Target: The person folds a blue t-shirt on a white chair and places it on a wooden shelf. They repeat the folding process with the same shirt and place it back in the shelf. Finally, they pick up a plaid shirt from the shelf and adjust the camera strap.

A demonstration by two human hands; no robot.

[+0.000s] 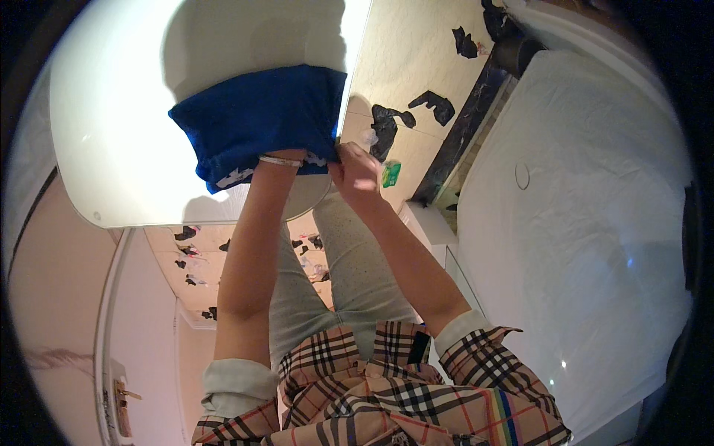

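Note:
A dark blue fabric piece [268,111], perhaps a folded garment, lies on the white tabletop [122,167]. White patches show along its near edge. My left hand [289,154] reaches into the near opening of the cloth; the fingers are hidden inside, and a pale bangle [280,161] circles the wrist. At the cloth's near right corner, by the table's right edge, my right hand [357,171] grips the fabric with curled fingers.
Black scraps [385,131] and a green packet [391,174] lie on the tiled floor to the right. Beyond stands a large surface under a white sheet [569,223], with a thin ring [522,176] on it. A door handle [127,392] is at lower left.

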